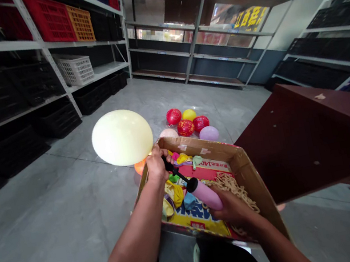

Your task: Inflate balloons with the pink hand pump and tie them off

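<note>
A large pale yellow balloon [122, 137] is blown up at the upper left of my left hand [158, 164]. That hand is closed around the black end of a hand balloon pump, right beside the balloon's neck, which my fingers hide. My right hand [227, 207] wraps round the pink barrel of the balloon pump [204, 192]; a black rod shows between the two hands. Below them is an open cardboard box [251, 171], with limp coloured balloons [174, 193] on its left side and a heap of beige, string-like pieces [236, 190] on its right.
Several blown-up balloons [185, 127] lie on the grey floor [82, 201] beyond the box. An orange balloon [140, 167] shows at its left. A dark red board-like piece of furniture [305, 139] stands close on the right. Metal shelves [182, 44] with crates line the walls.
</note>
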{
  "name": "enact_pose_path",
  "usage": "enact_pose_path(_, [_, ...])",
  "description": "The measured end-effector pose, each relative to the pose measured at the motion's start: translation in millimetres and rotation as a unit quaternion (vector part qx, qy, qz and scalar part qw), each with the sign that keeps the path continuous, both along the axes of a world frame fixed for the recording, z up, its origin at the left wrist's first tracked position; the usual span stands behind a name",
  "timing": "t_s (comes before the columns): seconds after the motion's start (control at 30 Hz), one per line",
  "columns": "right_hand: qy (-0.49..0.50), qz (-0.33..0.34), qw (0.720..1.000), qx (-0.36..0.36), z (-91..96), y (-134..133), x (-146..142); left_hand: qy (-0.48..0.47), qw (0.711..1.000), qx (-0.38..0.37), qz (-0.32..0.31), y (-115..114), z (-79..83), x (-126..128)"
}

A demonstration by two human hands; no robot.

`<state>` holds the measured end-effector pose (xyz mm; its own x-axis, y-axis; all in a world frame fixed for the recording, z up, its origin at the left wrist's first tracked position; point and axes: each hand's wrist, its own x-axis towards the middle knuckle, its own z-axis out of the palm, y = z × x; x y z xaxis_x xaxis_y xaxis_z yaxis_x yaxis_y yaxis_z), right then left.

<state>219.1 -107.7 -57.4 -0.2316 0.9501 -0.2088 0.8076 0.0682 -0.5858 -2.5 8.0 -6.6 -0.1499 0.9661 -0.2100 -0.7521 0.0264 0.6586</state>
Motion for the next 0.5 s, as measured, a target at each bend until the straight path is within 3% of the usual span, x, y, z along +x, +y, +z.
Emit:
enact_pose_path(0.27, [0.018,0.005,0.999,0.026,12.0,21,-34,0.001,1.000,-0.008,-0.019,-4,-2.0,14])
enact_pose_path(0.5, [0.022,0.020,1.000,0.008,6.1,5,2,-0.005,1.000,0.007,0.020,2,4.8,-5])
